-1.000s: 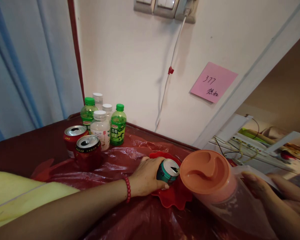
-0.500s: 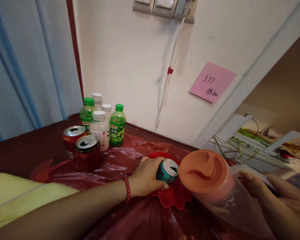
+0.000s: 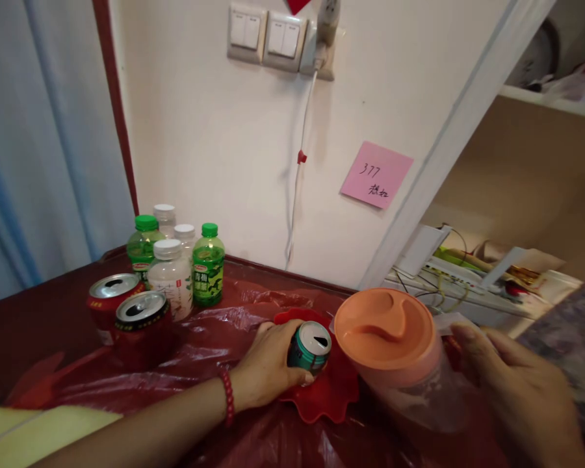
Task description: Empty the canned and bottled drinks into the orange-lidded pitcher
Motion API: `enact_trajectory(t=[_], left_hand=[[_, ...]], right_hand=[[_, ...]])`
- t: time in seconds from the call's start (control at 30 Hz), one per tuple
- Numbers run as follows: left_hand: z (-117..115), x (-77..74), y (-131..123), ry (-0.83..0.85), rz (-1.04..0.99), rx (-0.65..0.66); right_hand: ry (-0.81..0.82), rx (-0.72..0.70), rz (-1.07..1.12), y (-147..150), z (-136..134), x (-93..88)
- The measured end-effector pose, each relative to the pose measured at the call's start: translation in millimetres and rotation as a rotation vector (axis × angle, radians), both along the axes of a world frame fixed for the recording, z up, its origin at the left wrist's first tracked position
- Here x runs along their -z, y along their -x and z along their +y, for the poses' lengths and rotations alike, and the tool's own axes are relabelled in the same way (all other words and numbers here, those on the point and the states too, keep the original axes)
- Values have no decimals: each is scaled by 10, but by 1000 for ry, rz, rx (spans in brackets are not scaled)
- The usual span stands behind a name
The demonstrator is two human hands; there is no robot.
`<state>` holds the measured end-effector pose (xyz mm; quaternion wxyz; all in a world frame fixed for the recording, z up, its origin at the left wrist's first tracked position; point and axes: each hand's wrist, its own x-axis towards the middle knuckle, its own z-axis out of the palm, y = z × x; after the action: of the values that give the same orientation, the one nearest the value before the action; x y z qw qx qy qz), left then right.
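Note:
My left hand [image 3: 268,367], with a red bead bracelet at the wrist, is closed around a small teal drink can [image 3: 311,348]. The can's top is opened, and it leans a little within a red wavy-edged dish [image 3: 324,406]; whether its base touches the dish is hidden. Just right of the can is a clear plastic pitcher [image 3: 419,396] with an orange lid [image 3: 385,325]. My right hand [image 3: 521,383] grips the pitcher by its handle, which the fingers partly cover. The pitcher is slightly tilted, its lid near the can.
Two opened red cans [image 3: 143,331] stand at the left, in front of green-capped bottles [image 3: 208,266] and white-capped bottles [image 3: 171,279]. Red plastic film [image 3: 224,331] covers the table. A white cord [image 3: 297,188] hangs down the wall, and shelves [image 3: 550,101] are at the right.
The view has tilted upward and turned slightly right, so the bottles, cans and wall note sit further left. Both hands keep their hold on the can and the pitcher.

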<state>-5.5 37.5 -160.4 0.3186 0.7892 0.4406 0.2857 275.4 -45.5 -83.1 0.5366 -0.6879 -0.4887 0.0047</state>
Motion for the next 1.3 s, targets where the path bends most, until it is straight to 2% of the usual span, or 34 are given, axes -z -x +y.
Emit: enact_trajectory(t=[0.23,0.43,0.57,0.73,0.83,1.07,1.3], left_hand=[[-22,-74,-2,15,-7,14],[54,47,16,23,-12,5],[105,94,28,7,0,-11],[131,78,18,-28,7,-9],[143,90,10,-45,20,-36],[209,176,36,-118,-56,21],[201,132,26,-130,-58,4]], right_hand=[[-130,37,151,-127,92,26],[-268,40,276,-168,178,66],[-362,30,374,-203,295,171],[-468,-1,482,-211,449,336],[-506,-22,534,-185,518,416],[-551,-22,607,-215,651,578],[-559,-72,699,-253,715,670]])
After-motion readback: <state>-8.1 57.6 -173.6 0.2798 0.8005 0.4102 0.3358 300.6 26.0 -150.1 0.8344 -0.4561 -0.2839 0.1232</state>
